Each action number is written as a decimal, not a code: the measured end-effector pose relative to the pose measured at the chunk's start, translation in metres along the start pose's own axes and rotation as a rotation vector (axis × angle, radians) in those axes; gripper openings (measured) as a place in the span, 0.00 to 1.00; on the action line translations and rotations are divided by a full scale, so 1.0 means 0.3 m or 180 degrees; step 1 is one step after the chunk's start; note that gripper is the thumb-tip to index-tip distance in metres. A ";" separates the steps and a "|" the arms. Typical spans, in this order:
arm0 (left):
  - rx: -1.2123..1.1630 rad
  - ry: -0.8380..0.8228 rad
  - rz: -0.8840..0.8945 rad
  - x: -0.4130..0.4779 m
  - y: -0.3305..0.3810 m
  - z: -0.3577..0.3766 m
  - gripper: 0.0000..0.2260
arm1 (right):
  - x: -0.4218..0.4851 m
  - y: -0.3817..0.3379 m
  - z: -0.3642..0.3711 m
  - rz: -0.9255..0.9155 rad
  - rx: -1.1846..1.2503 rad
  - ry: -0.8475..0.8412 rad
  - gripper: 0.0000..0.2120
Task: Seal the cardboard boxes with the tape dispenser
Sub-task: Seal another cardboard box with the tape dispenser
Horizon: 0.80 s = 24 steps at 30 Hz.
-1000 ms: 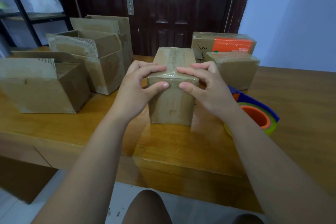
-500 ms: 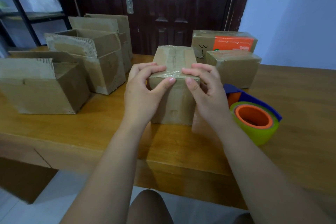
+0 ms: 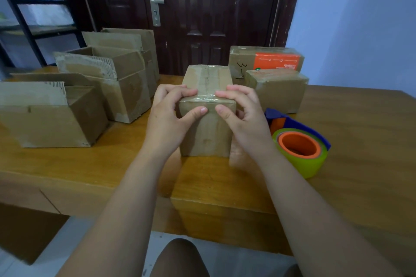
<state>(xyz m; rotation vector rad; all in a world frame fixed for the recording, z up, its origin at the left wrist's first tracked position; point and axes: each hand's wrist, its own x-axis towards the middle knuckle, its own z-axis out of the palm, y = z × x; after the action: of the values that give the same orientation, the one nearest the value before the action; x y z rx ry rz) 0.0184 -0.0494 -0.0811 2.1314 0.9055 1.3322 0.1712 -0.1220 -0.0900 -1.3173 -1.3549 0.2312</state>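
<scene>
Two hands are on one cardboard box. This middle box (image 3: 207, 135) stands on the wooden worktop (image 3: 360, 141), near its front edge, and its top flaps are closed. A strip of clear tape (image 3: 208, 97) runs along the top seam and bends over the near top edge. The left hand (image 3: 167, 119) holds the left part of this edge: its fingers lie curled on the top and its thumb presses the front face. The right hand (image 3: 245, 117) does the same on the right part. So both hands pinch the box at the taped edge, and the two thumb tips are close to each other but apart.

The tape dispenser (image 3: 301, 144) lies on the worktop just to the right of the middle box, beside the right wrist, and neither hand holds it. It has a blue frame, an orange core and a yellowish roll.

On the left side of the worktop stand several open boxes (image 3: 121, 92) with their flaps up, one behind another. On the right, behind the dispenser, stand two closed boxes (image 3: 276, 92). The rear one carries an orange label (image 3: 276, 60) and some handwriting. Behind the worktop is a dark door (image 3: 202, 18) with a metal handle (image 3: 156, 4), and a black shelf frame (image 3: 24, 11) stands at the far left.
</scene>
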 end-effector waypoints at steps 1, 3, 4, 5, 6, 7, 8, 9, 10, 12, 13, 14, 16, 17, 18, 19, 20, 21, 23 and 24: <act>0.0048 0.0058 0.0010 -0.001 0.002 0.004 0.16 | 0.000 -0.001 0.000 0.0021 -0.0019 -0.0007 0.11; 0.0119 0.0187 -0.0008 -0.008 0.014 0.013 0.15 | -0.003 -0.006 0.007 -0.0004 -0.0125 0.0114 0.11; 0.0146 0.0225 -0.0045 -0.012 0.022 0.017 0.15 | -0.005 -0.012 0.012 -0.0035 -0.0194 0.0210 0.11; 0.0181 0.0245 -0.0081 -0.016 0.030 0.020 0.15 | -0.009 -0.019 0.017 -0.0060 -0.0280 0.0289 0.11; 0.0224 0.0255 -0.0091 -0.022 0.038 0.022 0.16 | -0.014 -0.026 0.019 -0.0078 -0.0392 0.0337 0.12; 0.0268 0.0267 -0.0068 -0.031 0.043 0.025 0.16 | -0.019 -0.032 0.017 -0.0082 -0.0522 0.0350 0.13; 0.0298 0.0277 -0.0022 -0.043 0.049 0.028 0.16 | -0.025 -0.036 0.010 -0.0064 -0.0639 0.0339 0.15; 0.0306 0.0281 0.0025 -0.057 0.055 0.031 0.17 | -0.034 -0.038 -0.003 -0.0021 -0.0721 0.0350 0.17; 0.0295 0.0280 0.0077 -0.072 0.062 0.033 0.17 | -0.042 -0.041 -0.024 0.0035 -0.0782 0.0432 0.19; 0.0236 0.0265 0.0238 -0.096 0.079 0.036 0.18 | -0.053 -0.042 -0.089 0.0149 -0.1013 0.0790 0.18; 0.0181 0.0241 0.0323 -0.103 0.087 0.039 0.19 | -0.054 -0.036 -0.133 0.0261 -0.1244 0.0932 0.17; 0.0099 0.0206 0.0378 -0.107 0.095 0.040 0.19 | -0.051 -0.025 -0.181 0.0473 -0.1527 0.0951 0.17; -0.0002 0.0117 0.0420 -0.099 0.104 0.039 0.19 | -0.040 -0.004 -0.278 0.1195 -0.2083 0.0624 0.24; 0.0070 0.0079 0.0459 -0.089 0.104 0.036 0.19 | -0.039 0.007 -0.320 0.1592 -0.2268 0.0369 0.28; 0.0247 0.0039 0.0511 -0.075 0.099 0.031 0.18 | -0.042 0.016 -0.353 0.1943 -0.2375 0.0115 0.29; 0.0505 -0.0036 0.0549 -0.060 0.092 0.027 0.18 | -0.050 0.022 -0.376 0.2231 -0.2440 -0.0141 0.28; 0.0818 -0.0168 0.0550 -0.043 0.084 0.022 0.20 | -0.058 0.029 -0.390 0.2425 -0.2504 -0.0383 0.25; 0.1129 -0.0341 0.0510 -0.025 0.077 0.019 0.22 | -0.064 0.040 -0.399 0.2521 -0.2584 -0.0557 0.21; 0.1554 -0.0620 0.0411 -0.004 0.071 0.021 0.26 | -0.073 0.063 -0.413 0.2519 -0.2706 -0.0599 0.16; 0.1671 -0.0651 0.0415 -0.001 0.070 0.026 0.27 | -0.074 0.071 -0.419 0.2497 -0.2727 -0.0556 0.15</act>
<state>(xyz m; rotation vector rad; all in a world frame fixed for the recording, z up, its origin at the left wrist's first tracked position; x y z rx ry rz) 0.0313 -0.0642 -0.0702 2.7040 1.1389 0.9781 0.2745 -0.1997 -0.0801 -2.5846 -1.0274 0.3101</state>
